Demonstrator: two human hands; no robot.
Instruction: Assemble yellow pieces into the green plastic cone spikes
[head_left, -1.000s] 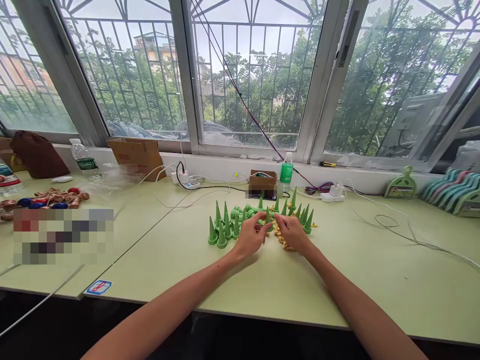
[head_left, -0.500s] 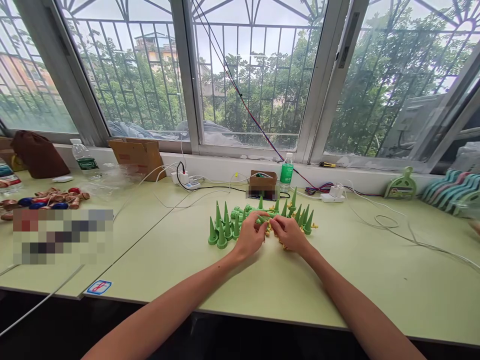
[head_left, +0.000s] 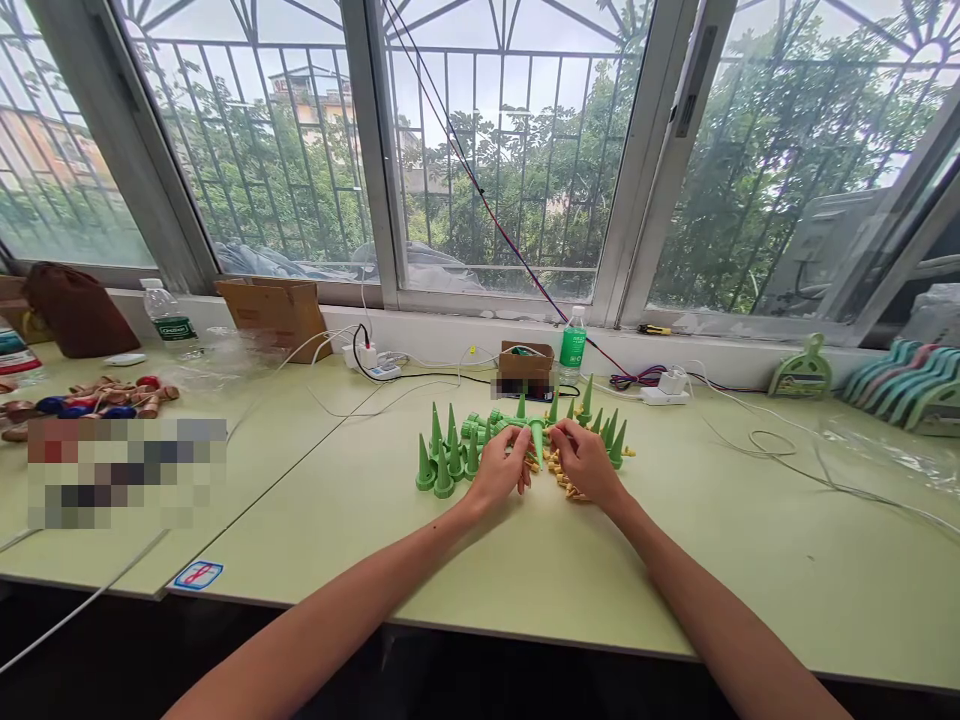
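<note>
Probably light, stiff and smooth, the cone [head_left: 538,443] points tip-down between the hands, pinched by the left hand [head_left: 501,468], its wide end likely the surest hold; the right hand's [head_left: 586,462] fingers are narrowed, their contents unclear.

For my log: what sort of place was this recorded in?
Probably an indoor workroom for small hand assembly, though it could be a home workspace. A long pale table runs beneath barred windows, many green cones stand grouped on it, and a power strip lies towards the back.
</note>
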